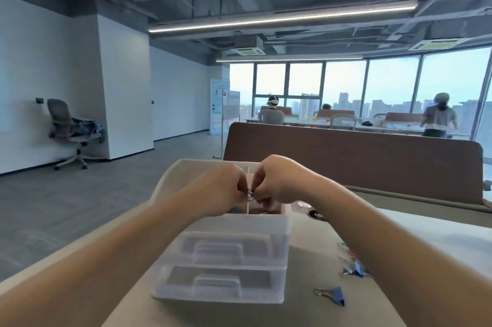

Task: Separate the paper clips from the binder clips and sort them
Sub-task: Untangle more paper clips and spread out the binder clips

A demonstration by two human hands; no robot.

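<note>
My left hand [223, 186] and my right hand [277, 180] meet above the open top of a clear plastic drawer organizer [229, 254]. Between their fingertips they pinch a small dark tangle of clips [250, 192]; I cannot tell whether these are paper clips or binder clips. A thin divider splits the organizer's top tray, and more clips [262, 211] lie in the right compartment under my hands. On the table to the right lie a blue binder clip [336, 295], a second blue binder clip [356, 270] and loose paper clips [343, 246], partly hidden by my right forearm.
The beige table [319, 286] ends just left of the organizer. A brown desk partition [354, 164] stands behind. A round cable port [316, 214] sits right of the organizer. An office chair [69, 129] stands by the far left wall; people work near the windows.
</note>
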